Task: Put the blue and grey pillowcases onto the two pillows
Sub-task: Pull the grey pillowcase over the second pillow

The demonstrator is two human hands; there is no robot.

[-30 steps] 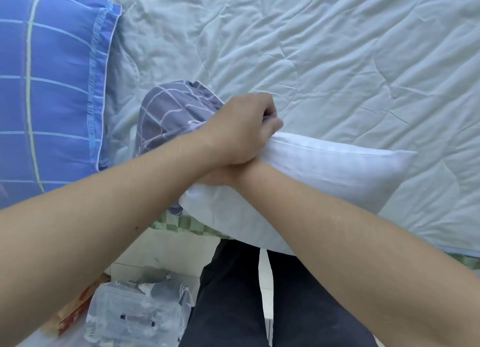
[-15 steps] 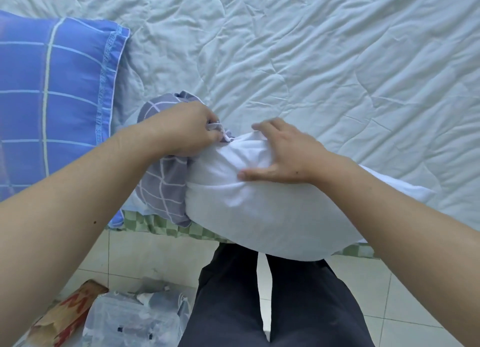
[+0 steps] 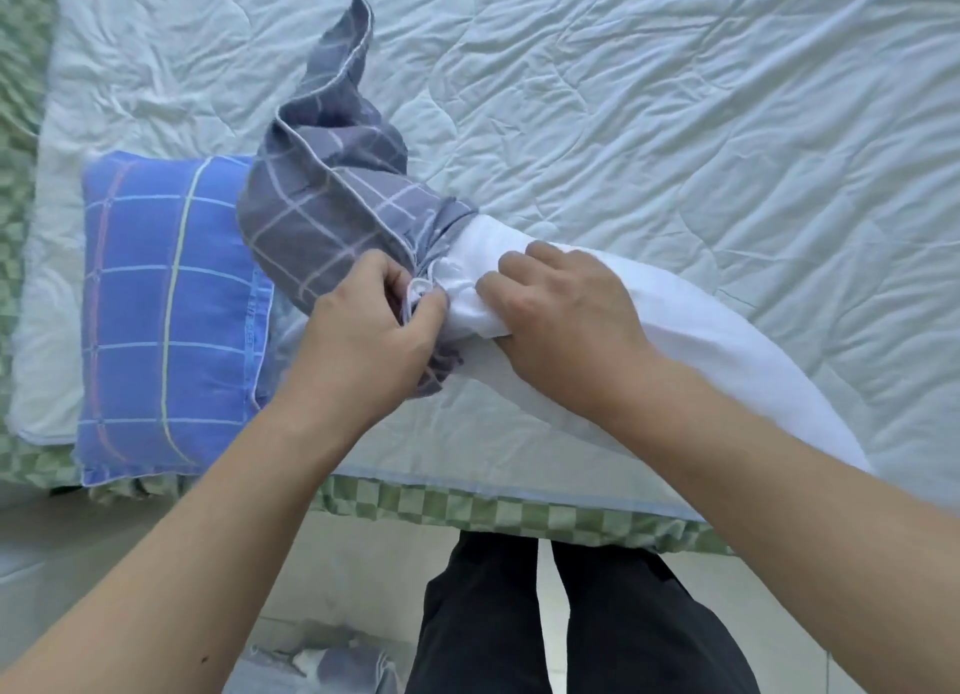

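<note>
Near the bed's front edge, the left hand [image 3: 363,350] pinches the rim of the grey checked fabric pillowcase [image 3: 322,210] between curled fingers, while the right hand [image 3: 566,324] grips the bare white pillow [image 3: 727,350], whose end sits inside it. Beside them, the blue checked pillow [image 3: 166,308] lies flat on the pale quilt [image 3: 675,121].

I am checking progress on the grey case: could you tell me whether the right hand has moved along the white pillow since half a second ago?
Yes. The right hand now grips the white pillow nearer the grey pillowcase opening.

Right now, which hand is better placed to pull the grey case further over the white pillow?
Left. The left hand already pinches the grey pillowcase at its opening; the right hand grips the white pillow.
</note>
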